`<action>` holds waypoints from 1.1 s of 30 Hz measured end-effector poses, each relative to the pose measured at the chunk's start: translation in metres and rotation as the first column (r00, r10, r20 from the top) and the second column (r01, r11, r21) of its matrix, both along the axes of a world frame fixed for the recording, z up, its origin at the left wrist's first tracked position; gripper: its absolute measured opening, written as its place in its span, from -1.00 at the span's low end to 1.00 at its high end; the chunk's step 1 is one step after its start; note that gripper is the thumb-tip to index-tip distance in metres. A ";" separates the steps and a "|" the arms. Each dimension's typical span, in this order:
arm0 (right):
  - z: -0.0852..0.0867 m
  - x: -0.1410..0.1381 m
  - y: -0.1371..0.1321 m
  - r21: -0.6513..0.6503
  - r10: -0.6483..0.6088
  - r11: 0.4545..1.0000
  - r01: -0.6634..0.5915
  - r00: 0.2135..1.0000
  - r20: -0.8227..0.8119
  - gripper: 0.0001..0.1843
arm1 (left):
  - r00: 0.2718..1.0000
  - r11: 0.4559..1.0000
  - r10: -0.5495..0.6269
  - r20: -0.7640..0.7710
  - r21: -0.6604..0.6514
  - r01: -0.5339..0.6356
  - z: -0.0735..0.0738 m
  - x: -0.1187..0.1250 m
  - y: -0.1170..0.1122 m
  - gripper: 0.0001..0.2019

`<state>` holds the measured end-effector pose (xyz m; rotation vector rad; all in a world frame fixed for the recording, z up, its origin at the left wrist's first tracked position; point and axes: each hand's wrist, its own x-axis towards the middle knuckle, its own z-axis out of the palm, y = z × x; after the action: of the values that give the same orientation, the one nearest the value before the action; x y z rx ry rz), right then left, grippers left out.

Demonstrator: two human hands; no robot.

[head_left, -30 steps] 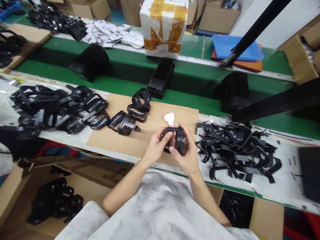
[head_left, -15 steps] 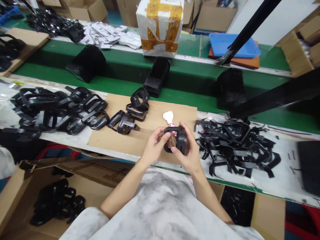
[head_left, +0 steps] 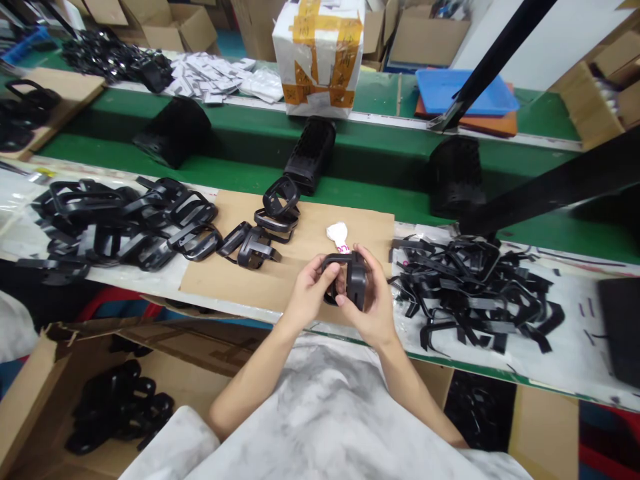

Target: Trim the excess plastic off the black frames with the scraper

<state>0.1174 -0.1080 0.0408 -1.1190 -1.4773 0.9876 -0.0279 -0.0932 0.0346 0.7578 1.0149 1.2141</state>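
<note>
Both hands grip one black plastic frame [head_left: 356, 283] above the front edge of the cardboard sheet [head_left: 210, 273]. My left hand [head_left: 311, 287] is closed on its left side, with the thumb on the rim and fingertips inside the opening. Around the thicker right side wraps my right hand [head_left: 375, 300], thumb in front and fingers behind. A white tag with pink print [head_left: 339, 233] lies just beyond the frame. Several similar black frames [head_left: 257, 247] rest on the sheet to the left. Part of the held frame is hidden by my fingers.
A heap of black frames [head_left: 120, 220] lies on the left, and a pile of thin bent black strips [head_left: 475, 287] on the right. Behind runs a green conveyor [head_left: 240, 160] carrying black housings [head_left: 311, 153]. A black post [head_left: 500, 60] slants at right; an open carton [head_left: 190, 393] stands below left.
The held frame has turned slightly and shifted a little to the left in both hands. My grip stays the same. The whole view has moved slightly.
</note>
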 end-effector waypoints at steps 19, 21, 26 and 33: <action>0.006 0.001 -0.001 -0.043 0.075 0.996 -0.074 0.997 0.018 -0.11 | 0.997 0.999 -0.041 0.069 -0.001 0.042 0.006 -0.017 -0.006 -0.64; 0.010 -0.002 -0.001 -0.059 0.080 0.995 -0.080 0.997 -0.003 -0.11 | 0.998 0.999 -0.031 0.046 0.015 0.031 0.009 -0.019 -0.008 -0.64; 0.012 -0.005 -0.004 -0.102 0.086 0.990 -0.094 0.993 -0.079 -0.13 | 0.999 0.998 -0.044 -0.027 0.045 0.045 0.020 -0.020 -0.010 -0.62; 0.006 0.004 -0.002 -0.014 0.091 0.996 -0.091 0.996 0.001 -0.08 | 0.990 0.998 0.002 -0.139 0.064 0.007 0.021 -0.014 -0.013 -0.59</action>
<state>0.1214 -0.1101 0.0464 -1.0710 -1.5360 1.0616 -0.0421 -0.1060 0.0552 0.9036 1.0922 1.2098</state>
